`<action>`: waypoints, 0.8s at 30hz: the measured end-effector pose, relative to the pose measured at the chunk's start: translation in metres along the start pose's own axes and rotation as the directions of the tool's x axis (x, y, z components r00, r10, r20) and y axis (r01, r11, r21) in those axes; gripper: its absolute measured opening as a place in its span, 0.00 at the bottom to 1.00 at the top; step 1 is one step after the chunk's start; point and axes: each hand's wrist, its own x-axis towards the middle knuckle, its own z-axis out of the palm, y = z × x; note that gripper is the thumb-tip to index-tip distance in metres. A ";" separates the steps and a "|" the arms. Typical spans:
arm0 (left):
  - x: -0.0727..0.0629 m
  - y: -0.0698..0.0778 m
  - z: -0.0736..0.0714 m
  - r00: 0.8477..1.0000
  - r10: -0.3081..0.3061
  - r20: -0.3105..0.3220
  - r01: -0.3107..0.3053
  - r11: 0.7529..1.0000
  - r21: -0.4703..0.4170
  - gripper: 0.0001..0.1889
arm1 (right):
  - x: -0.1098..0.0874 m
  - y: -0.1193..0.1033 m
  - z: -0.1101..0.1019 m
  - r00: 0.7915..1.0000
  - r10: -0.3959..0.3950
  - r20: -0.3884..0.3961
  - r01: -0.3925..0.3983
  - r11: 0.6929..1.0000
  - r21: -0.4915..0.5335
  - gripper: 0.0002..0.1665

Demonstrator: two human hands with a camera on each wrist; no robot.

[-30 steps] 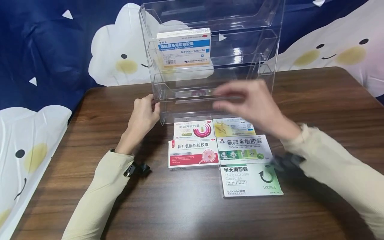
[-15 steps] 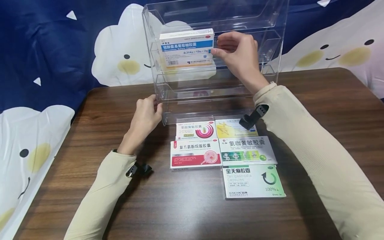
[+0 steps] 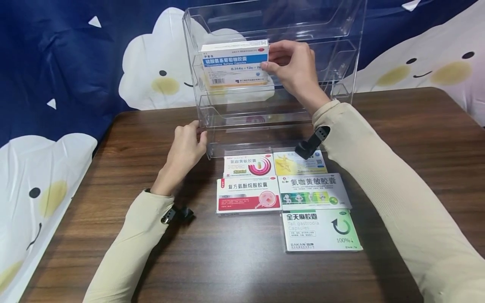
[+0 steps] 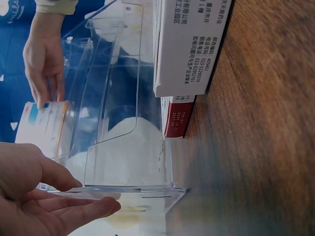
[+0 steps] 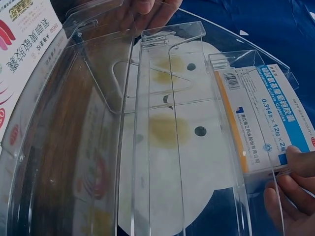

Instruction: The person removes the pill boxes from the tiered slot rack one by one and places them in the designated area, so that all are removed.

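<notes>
A white and blue capsule box (image 3: 233,69) stands at the left end of an upper tier of a clear acrylic display rack (image 3: 288,111). My right hand (image 3: 297,65) pinches the box's right end, thumb on the front face and fingers behind it; the right wrist view shows the same thumb at the box's corner (image 5: 256,123). Low on the rack's left side, my left hand (image 3: 184,147) grips the clear side panel. In the left wrist view, that panel (image 4: 142,189) runs between the thumb and fingers of the left hand (image 4: 44,191).
Several medicine boxes lie on the wooden table (image 3: 227,261) before the rack: a pink and white box (image 3: 248,164), a yellow one (image 3: 284,165), a red one (image 3: 248,195), a green-striped one (image 3: 314,191) and a white-green one (image 3: 322,231). A cloud-patterned blue cloth (image 3: 87,63) hangs behind.
My right hand has risen from above the lying boxes to the upper tier and taken hold of the blue and white box's right end. The left hand has stayed at the rack's side.
</notes>
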 end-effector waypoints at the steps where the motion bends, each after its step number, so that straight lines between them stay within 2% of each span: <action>1: 0.000 0.000 0.000 1.000 0.000 -0.001 0.000 1.000 0.001 0.10 | 0.001 -0.001 0.000 1.000 0.004 0.003 -0.004 1.000 0.002 0.23; 9: 0.000 0.000 0.000 1.000 0.008 -0.009 -0.008 1.000 0.006 0.10 | 0.004 -0.002 -0.004 0.999 0.047 0.016 -0.048 0.994 0.093 0.20; 13: 0.000 -0.001 -0.001 1.000 0.013 -0.015 -0.013 1.000 0.011 0.10 | 0.005 -0.003 -0.013 1.000 -0.028 -0.009 0.029 0.985 0.169 0.19; 17: -0.001 -0.001 -0.003 1.000 0.011 -0.024 -0.011 1.000 0.013 0.10 | 0.003 -0.007 -0.022 0.994 -0.107 -0.037 0.113 0.957 0.269 0.18; 24: -0.002 0.000 -0.005 1.000 -0.003 -0.018 0.003 1.000 0.020 0.10 | -0.015 -0.008 -0.042 0.986 -0.166 -0.013 0.160 0.925 0.345 0.16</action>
